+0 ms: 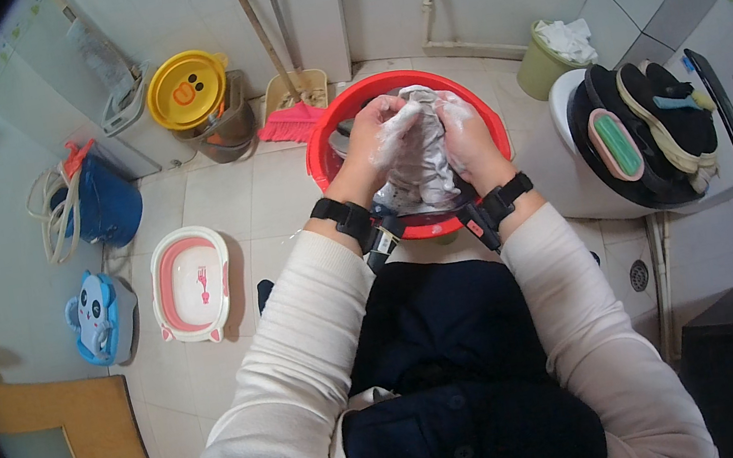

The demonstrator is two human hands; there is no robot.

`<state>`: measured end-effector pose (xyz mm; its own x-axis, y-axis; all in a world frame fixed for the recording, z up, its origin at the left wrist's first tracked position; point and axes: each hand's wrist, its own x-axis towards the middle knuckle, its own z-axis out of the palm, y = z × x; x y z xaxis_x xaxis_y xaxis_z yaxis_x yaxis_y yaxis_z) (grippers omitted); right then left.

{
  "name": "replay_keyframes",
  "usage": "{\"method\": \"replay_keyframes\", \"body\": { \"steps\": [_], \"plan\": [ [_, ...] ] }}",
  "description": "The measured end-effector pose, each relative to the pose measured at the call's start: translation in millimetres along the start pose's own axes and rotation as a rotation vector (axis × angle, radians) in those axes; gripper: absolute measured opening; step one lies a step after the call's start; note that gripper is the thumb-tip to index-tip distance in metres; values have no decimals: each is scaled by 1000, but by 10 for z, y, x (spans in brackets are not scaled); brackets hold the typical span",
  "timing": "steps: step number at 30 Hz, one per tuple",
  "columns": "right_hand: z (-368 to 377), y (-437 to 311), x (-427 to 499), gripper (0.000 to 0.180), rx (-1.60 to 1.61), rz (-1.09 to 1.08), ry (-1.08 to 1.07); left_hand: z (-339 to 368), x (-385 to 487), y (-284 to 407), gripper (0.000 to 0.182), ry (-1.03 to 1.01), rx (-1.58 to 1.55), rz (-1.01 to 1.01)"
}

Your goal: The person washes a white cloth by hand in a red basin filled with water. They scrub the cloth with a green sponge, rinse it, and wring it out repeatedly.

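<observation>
A wet, soapy light-coloured cloth (pixel 425 155) hangs bunched between my two hands, over a red plastic basin (pixel 502 128) on the floor. My left hand (pixel 386 129) grips the cloth's upper left side, its fingers curled and covered in suds. On the other side, my right hand (pixel 462 127) holds the upper right edge, also wet with foam. The cloth's lower end reaches down into the basin, where dark and grey items lie partly hidden by my hands and the cloth. Each wrist wears a black strap with a small device.
Left stand a pink and white basin (pixel 192 285), a blue bucket (pixel 118 207) and a broom (pixel 292 123) with a dustpan (pixel 312 86). At the right, a toilet (pixel 558 101) bears black shoes (pixel 657 111) and a brush (pixel 615 144), beside a green waste bin (pixel 537 69). A floor drain (pixel 638 275) lies nearby.
</observation>
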<state>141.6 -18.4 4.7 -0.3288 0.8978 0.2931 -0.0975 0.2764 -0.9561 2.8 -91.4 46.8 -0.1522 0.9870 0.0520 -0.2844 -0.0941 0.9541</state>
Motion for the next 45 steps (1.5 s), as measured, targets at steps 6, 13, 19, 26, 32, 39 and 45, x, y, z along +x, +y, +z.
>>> {"method": "replay_keyframes", "body": {
  "steps": [6, 13, 19, 26, 32, 39, 45],
  "plan": [
    [-38, -284, -54, 25, 255, 153, -103, 0, -54, 46, 14, -53, -42, -56],
    [7, -375, -92, 22, -17, 125, -17, 22, -53, 49, 22, 23, 401, 184],
    [24, -467, -111, 19, -82, 91, -23, 12, -39, -24, 24, 86, 397, 192],
    [30, -343, -70, 17, -198, 43, -11, -63, 22, -44, 21, 159, 481, 210],
    [3, -163, -15, 21, -69, 112, -23, -53, -4, 23, 15, 93, 344, 99],
    [91, -293, -90, 9, -71, -105, -29, 2, -26, 9, 10, 36, -120, -126],
    [112, -438, -109, 11, -120, 2, -62, -64, 3, -22, 16, 129, 268, 190]
  ]
}}
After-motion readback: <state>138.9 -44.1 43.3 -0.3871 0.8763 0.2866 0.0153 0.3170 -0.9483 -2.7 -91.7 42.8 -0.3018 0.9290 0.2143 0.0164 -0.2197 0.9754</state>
